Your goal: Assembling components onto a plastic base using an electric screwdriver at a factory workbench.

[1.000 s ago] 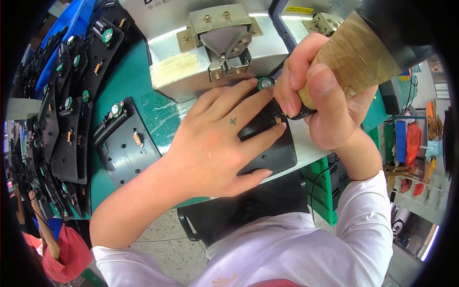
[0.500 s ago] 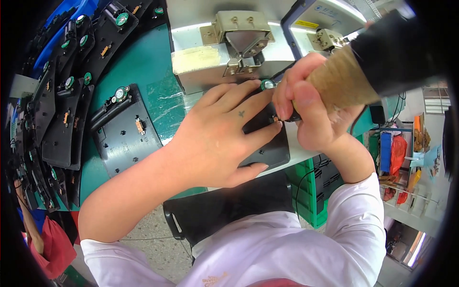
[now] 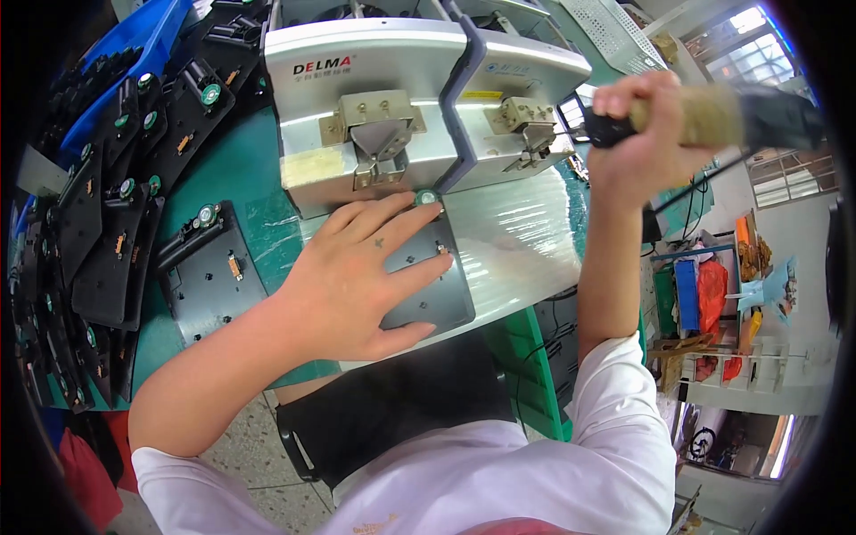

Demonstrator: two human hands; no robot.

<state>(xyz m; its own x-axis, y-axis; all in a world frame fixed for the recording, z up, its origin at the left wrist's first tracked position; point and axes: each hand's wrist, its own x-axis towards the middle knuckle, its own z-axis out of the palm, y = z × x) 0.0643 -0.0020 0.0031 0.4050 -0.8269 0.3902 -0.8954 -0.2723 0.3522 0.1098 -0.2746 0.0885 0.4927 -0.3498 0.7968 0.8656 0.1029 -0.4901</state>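
Note:
My left hand lies with fingers spread over a black plastic panel, pressing it to the table in front of a silver screw feeder. Beyond the fingertips shows a round green-rimmed part at the panel's far end, and a small copper-coloured part sits near the middle finger. Raised at the right, my right hand is wrapped round a thick electric screwdriver with a tan and black grip. Its thin bit points left at the outlet of the right-hand screw feeder.
Left of my arm lies a similar black panel. Many more are heaped at the far left, beside a blue bin. The left screw feeder stands behind my left hand. A green crate and a black stool are below the table edge.
My right hand has lifted the electric screwdriver off the panel and carried it right and away to the right-hand feeder. The left hand stays on the panel. The view has shifted.

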